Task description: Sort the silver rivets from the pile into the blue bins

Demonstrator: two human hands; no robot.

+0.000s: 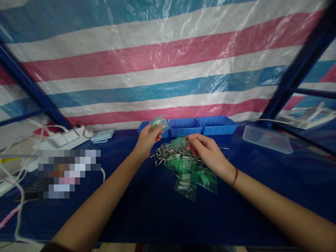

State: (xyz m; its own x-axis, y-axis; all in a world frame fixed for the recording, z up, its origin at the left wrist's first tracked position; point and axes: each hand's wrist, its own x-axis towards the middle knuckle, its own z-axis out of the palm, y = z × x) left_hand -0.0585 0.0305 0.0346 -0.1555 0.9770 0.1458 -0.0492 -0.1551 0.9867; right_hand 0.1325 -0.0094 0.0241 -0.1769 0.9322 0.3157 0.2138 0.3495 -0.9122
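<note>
L hand (147, 140) pinched sm. bag (159, 122) approx. 11 o'clock of metal-pcs pile (168, 152); R hand (210, 154), fingertips bunched at 1 o'clock, grip unclear. Light edge pinch prob. suited bag best.

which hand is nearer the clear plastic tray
Right: the right hand, over the metal pile, is left of the tray; the left hand, holding a small bag, is farther left.

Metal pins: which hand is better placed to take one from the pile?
Right, probably: the right hand is at the pile, its grip unclear; the left hand holds a small bag.
</note>
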